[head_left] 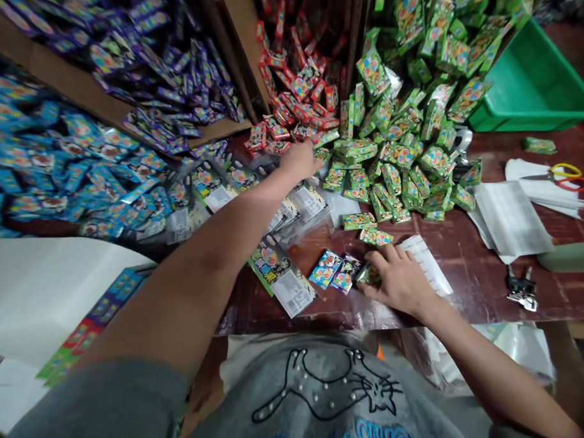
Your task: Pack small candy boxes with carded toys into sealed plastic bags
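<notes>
My left hand (298, 160) reaches to the near edge of a heap of small red candy boxes (300, 114). Its thumb sticks out to the right; the other fingers point down and are blurred, so their grip is hidden. At the table's front, my right hand (398, 277) has its fingers curled over a small green candy box (368, 276), partly covered by them. Just left of that box lie a purple candy box (346, 274) and a blue candy box (325, 269), side by side. Further left is a printed clear plastic bag (285, 279).
Blue boxes (83, 173) and purple boxes (167, 74) are heaped left, green boxes (400, 152) right. More printed bags (302, 203) lie under my left forearm. A green bin (536, 87), scissors (556, 176), white sheets (510, 217) and keys (523, 288) are at the right.
</notes>
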`<state>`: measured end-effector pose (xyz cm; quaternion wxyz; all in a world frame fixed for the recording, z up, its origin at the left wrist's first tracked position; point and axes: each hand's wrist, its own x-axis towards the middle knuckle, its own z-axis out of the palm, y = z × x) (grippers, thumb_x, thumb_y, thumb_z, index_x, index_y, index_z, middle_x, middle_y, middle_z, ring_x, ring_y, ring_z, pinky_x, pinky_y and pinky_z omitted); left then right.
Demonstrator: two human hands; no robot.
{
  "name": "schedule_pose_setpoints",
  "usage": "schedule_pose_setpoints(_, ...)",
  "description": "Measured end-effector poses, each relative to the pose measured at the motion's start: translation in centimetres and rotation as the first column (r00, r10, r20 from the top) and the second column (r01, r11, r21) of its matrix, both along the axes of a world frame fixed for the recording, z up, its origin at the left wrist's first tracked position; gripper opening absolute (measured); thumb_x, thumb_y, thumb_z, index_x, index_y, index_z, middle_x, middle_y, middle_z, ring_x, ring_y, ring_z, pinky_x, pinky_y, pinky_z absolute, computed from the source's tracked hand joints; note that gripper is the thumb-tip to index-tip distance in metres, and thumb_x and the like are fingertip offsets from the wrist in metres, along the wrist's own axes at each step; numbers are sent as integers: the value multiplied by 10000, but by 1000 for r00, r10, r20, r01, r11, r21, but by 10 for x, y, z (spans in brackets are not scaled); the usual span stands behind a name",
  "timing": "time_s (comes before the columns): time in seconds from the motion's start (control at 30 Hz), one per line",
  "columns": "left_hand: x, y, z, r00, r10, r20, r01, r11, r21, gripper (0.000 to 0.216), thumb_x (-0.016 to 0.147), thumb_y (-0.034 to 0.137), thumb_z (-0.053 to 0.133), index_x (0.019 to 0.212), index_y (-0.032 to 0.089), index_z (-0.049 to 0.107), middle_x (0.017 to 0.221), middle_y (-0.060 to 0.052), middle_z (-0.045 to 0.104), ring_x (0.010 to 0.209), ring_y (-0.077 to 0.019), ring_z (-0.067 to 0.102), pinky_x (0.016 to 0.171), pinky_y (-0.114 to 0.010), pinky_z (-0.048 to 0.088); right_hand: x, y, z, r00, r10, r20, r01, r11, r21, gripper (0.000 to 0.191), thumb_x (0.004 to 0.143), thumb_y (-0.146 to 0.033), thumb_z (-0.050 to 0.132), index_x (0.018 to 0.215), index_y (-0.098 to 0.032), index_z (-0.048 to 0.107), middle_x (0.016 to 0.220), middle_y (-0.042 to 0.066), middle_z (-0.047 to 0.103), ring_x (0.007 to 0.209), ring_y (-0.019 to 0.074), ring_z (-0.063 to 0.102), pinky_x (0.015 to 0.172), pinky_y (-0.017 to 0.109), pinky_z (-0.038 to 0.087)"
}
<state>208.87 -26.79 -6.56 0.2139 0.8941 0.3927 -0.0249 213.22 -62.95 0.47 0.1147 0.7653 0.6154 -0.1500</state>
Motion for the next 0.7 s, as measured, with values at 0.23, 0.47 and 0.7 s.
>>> schedule_pose_setpoints(0.23,-7,-10,1,999,42,16,-42,999,-4,778,922,416,701,1568,61,452,1485,-202,612,1354,-352,544,1152,-512,435,-18,-31,-2,835,-542,99,551,823,-138,715,1002,-839,375,1216,-200,614,1135,140,708,851,284,759,661,340,476)
schedule_pose_setpoints(0.47,-69,-106,54,920,-225,321,234,972,11,671,989,439,577,1625,282,429,1480,-94,536,1313,-347,561,1137,-543,491,-10,-46,3,717,-646,262,692,705,-157,599,1131,-555,208,1241,-145,630,790,204,787,745,372,798,618,400,517)
schedule_pose_setpoints(0.7,-78,-248,50,798,-568,200,600,781,-174,567,968,479,726,1414,164,575,1307,-162,573,1014,-310,733,795,-411,614,14,-70,31,837,-546,44,543,838,64,546,1098,-565,387,1388,-175,636,1051,179,814,985,365,783,824,470,593)
